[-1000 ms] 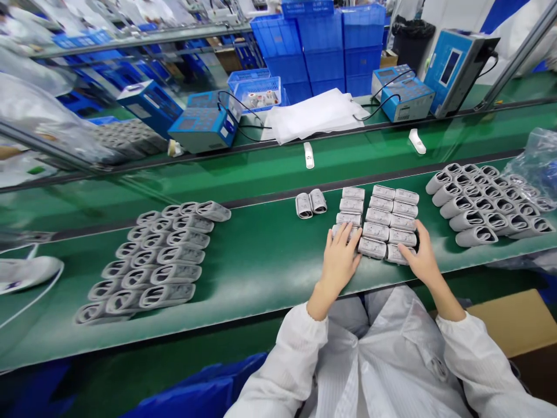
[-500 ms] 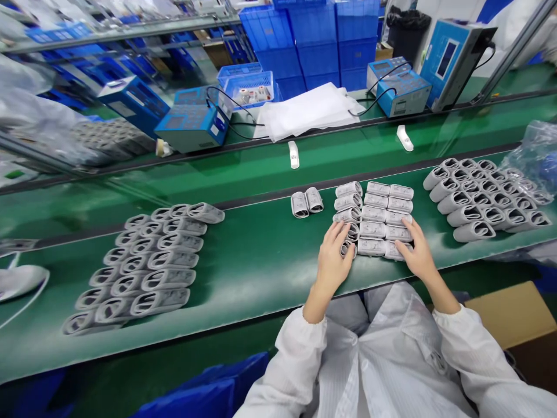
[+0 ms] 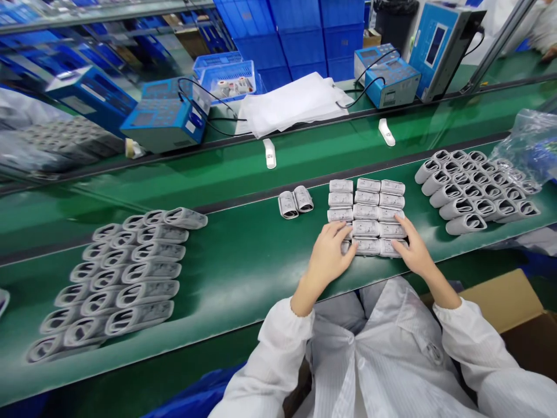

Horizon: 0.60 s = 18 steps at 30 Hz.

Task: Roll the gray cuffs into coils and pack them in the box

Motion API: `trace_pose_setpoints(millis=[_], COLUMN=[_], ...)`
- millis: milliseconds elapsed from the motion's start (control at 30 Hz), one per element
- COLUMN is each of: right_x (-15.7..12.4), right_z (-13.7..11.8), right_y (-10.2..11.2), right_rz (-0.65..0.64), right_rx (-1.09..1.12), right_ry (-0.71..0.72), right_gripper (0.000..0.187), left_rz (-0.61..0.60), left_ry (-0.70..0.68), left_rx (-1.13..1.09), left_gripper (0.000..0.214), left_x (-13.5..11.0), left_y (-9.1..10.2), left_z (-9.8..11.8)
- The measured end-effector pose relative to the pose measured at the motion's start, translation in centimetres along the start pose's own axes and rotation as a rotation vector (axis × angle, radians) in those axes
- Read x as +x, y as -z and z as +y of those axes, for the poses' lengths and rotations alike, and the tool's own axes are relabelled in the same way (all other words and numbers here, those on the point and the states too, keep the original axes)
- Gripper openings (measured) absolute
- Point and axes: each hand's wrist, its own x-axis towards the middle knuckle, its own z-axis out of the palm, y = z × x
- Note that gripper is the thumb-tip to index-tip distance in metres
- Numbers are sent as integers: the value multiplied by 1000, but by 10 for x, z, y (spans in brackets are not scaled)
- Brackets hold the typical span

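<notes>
"Glossy green table (image 3: pixel 243 261), long and smooth. What's on it, from the left?"

"First, a slanting batch of grey, soft-looking fabric rolls (image 3: pixel 150 270), flattened ovals with hollow ends, already ranked in rows. Next, a pair of short grey printed rolls (image 3: pixel 287 205), side by side, not joined to any batch."

"And the middle?"

"A tight block of flat-lying grey printed rolls (image 3: pixel 366 212), three columns wide. Its middle and right columns look squared up, five deep; the left one is harder to judge, since the left hand (image 3: pixel 327 255) partly covers its near end."

"How's each grip?"

"Fingers and thumb apart on both, touching the block's opposite sides; the right hand (image 3: pixel 416 249) rests along the right column."

"Beyond that?"

"Another ordered batch, grey rolls with curled ends showing (image 3: pixel 477 191), beside a crinkled, clear plastic bag (image 3: pixel 528 139)."
</notes>
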Motion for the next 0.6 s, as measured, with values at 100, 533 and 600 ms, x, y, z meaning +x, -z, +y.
trace_pose_setpoints(millis=[100,533,600], right_x=[17,135,145], right_z=[1,-78,-79], right_y=[28,-12,-19], right_rz=[-67,-426,-384], right_rx=[-87,-440,-284], right_ry=[5,505,607], right_gripper=[83,57,45], left_rz=[-106,-202,-134], left_ry=[-83,-374,-403], left_rx=[-93,-318,-350], left_gripper=[44,52,48], left_x=[-30,-99,-97], left_y=[1,-66,-53], left_z=[20,80,82])
